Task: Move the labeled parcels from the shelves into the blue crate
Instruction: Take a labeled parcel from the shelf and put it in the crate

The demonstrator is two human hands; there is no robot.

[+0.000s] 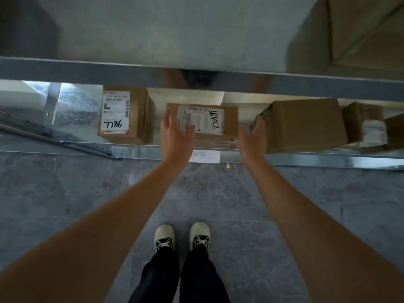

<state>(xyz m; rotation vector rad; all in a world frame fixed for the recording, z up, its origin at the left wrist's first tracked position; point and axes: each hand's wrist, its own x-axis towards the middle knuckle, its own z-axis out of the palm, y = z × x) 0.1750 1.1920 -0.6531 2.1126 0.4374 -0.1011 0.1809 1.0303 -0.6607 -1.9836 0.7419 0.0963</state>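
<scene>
Hands [213, 136] flank middle parcel [227, 121] on bottom shelf [135, 153].

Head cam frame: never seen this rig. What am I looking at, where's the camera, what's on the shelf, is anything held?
There is no machine here. A person wears one wide-angle camera on the head, looking forward and down, so you see their own bare arms, legs and shoes on a grey floor.

In front is a metal shelf with cardboard parcels. The left parcel has a label with handwritten digits. The middle parcel also carries a label with handwriting. To its right sit a larger plain box and further parcels, blurred.

The left hand lies with spread fingers on the middle parcel's left top. The right hand is open at its right side; contact is unclear. Nothing is lifted yet. No blue crate is in view.
</scene>
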